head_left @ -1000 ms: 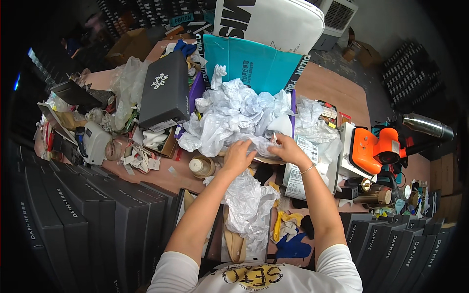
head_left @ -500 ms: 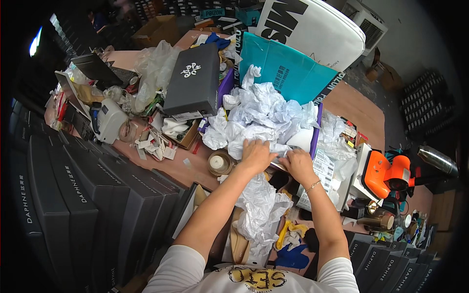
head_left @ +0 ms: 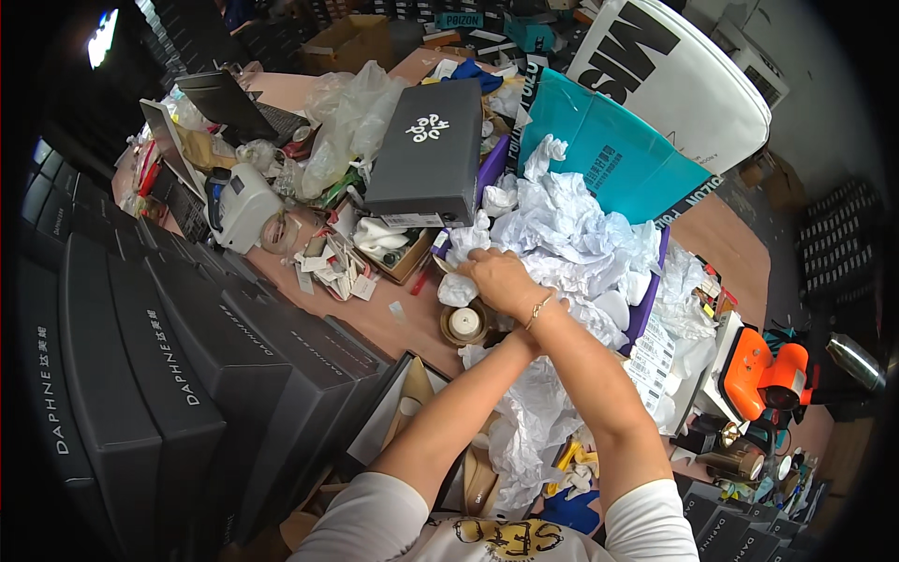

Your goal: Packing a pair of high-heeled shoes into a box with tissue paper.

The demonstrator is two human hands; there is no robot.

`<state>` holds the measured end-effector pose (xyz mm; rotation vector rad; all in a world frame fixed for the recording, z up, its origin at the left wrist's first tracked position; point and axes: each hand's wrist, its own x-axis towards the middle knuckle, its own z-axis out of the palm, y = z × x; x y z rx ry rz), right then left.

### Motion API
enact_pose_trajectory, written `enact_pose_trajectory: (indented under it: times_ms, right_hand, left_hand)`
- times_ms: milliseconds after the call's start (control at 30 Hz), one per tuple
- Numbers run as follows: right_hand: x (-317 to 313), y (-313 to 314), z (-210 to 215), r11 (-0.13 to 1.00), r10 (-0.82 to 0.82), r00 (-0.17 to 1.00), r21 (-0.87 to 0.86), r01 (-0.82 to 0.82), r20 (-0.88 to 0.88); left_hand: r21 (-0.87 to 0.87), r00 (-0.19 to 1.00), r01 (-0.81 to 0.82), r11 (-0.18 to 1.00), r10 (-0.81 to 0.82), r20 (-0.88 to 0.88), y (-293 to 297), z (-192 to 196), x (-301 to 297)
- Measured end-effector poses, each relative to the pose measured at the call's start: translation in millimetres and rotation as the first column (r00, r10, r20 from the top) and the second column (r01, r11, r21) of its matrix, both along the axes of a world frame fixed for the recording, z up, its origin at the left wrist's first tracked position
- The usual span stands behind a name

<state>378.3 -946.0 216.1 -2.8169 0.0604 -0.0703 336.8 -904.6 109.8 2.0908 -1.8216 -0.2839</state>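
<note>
Crumpled paper heaped in purple box, mostly rightward of right hand. Fingers curled against paper near box's near-left side, can't tell if pinching. Left hand crossed underneath, fingers mostly hidden, can't tell.

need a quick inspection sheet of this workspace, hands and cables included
Surface: pinkish-brown tabletop, bare patch beside the lidded jar.
Things at hand: crumpled white paper heaped in a purple-sided box; beige shoe near the lower edge.
Clutter: dark shoebox, clear plastic bags, laptop, orange device.
Hands: right hand at the paper, grip unclear; left hand mostly hidden beneath the right.
Cables: nothing clearly seen.
Surroundings: dark boxes stacked at both sides; cardboard carton beyond the tabletop.
</note>
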Motion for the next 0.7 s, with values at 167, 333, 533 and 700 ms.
enact_pose_trajectory:
  times_ms: [167,333,533,700]
  right_hand:
    - [-54,-24,33,0.619,-0.567,0.786,0.758,0.206,0.249]
    - [-157,-30,65,-0.059,-0.770,0.635,0.985,-0.164,0.060]
    - [-241,19,58,-0.029,-0.846,0.522,0.968,-0.250,0.109]
    - [-288,102,62,0.121,-0.763,0.645,0.990,0.073,0.046]
  left_hand:
    - [0.004,0.957,-0.205,0.979,0.201,-0.211,4,42,4]
    - [-0.231,0.959,-0.046,0.972,-0.022,-0.282,10,52,3]
    - [-0.097,0.605,0.239,0.966,-0.226,-0.763,84,148,-35]
    - [0.038,-0.707,-0.278,0.960,-0.178,-0.684,126,160,-76]
